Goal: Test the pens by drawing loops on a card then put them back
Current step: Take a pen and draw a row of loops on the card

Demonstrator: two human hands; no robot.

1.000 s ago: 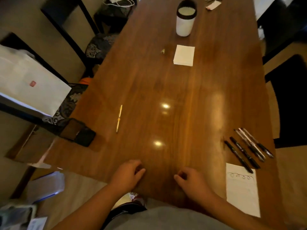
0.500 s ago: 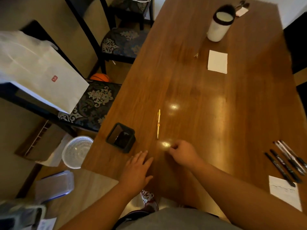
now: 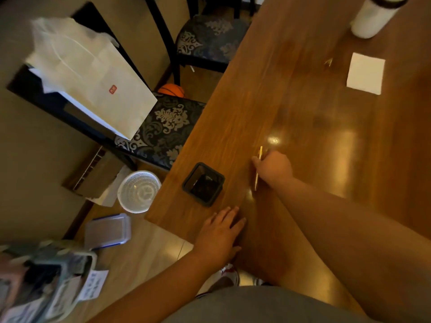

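Note:
A slim gold pen lies on the wooden table, with my right hand on top of its middle and my fingers curled around it. Both ends of the pen stick out from under the hand. A black square pen holder stands just left of that hand, near the table's left edge. My left hand rests flat with fingers apart at the table's near corner. A blank white card lies farther back on the right. The black pens and the drawn-on card are out of view.
A white cup stands at the far right of the table. Left of the table are patterned chairs, a white paper bag, an orange ball, a white basket and a plastic box on the floor.
My view has swung left, so the black pens and drawn-on card left the frame. My right hand reached forward and closed over the gold pen. My left hand spread flat near the table corner.

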